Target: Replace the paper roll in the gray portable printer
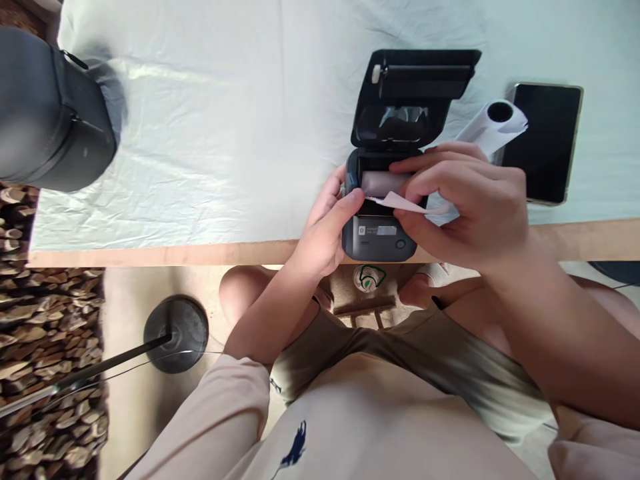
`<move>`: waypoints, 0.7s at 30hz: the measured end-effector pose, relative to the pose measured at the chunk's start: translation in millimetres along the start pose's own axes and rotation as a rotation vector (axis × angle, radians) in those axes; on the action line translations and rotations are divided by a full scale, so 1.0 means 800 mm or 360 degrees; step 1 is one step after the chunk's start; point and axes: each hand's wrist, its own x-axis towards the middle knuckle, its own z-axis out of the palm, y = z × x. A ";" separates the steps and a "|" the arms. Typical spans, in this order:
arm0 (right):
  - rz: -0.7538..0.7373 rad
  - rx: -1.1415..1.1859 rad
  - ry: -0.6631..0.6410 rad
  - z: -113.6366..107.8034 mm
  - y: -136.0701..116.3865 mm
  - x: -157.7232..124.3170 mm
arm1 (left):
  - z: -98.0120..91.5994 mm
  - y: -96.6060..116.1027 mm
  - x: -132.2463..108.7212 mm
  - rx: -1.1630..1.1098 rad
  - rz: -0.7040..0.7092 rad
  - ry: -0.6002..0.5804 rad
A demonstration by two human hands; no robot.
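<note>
A small dark portable printer (379, 239) sits at the near edge of the table with its lid (415, 93) flipped open. A paper roll (383, 183) lies in its bay. My left hand (327, 223) grips the printer's left side, with the thumb on the loose paper end. My right hand (465, 200) pinches the loose paper strip (400, 200) pulled from the roll. A second white paper roll (493, 127) lies on the table just behind my right hand.
A black phone or tablet (545, 143) lies face up at the right. A dark cylindrical case (50, 110) stands at the far left on the white tablecloth (225, 133). Below the wooden table edge (150, 255) are my knees and a round stand base (176, 333).
</note>
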 end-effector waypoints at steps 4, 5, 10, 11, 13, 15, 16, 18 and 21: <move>-0.0025 -0.0016 -0.0044 -0.001 -0.003 -0.006 | -0.004 -0.002 0.003 -0.0069 0.0019 -0.0014; -0.0014 -0.0020 -0.0056 -0.001 -0.005 -0.007 | -0.005 -0.003 0.004 -0.0082 0.0017 -0.0035; -0.0011 0.0100 0.0159 0.007 -0.007 -0.003 | -0.013 -0.005 0.004 0.0076 -0.0013 -0.0076; 0.0006 0.0095 0.0281 0.010 -0.004 -0.002 | -0.013 -0.005 0.003 0.0122 -0.0006 -0.0060; 0.0065 0.0032 0.0509 0.016 0.002 -0.003 | -0.014 -0.006 0.000 0.0168 0.0032 -0.0031; 0.0212 -0.0042 0.0655 0.022 0.007 -0.007 | -0.014 -0.007 -0.002 0.0186 0.0070 -0.0020; 0.0322 -0.0043 0.0698 0.025 0.009 -0.010 | -0.015 -0.008 -0.003 0.0200 0.0077 -0.0022; 0.0521 0.0056 0.0709 0.028 0.011 -0.016 | -0.019 -0.010 -0.004 0.0232 0.0077 -0.0036; 0.0587 0.0353 0.0579 0.032 0.019 -0.025 | -0.028 -0.014 -0.001 0.0253 0.0048 -0.0102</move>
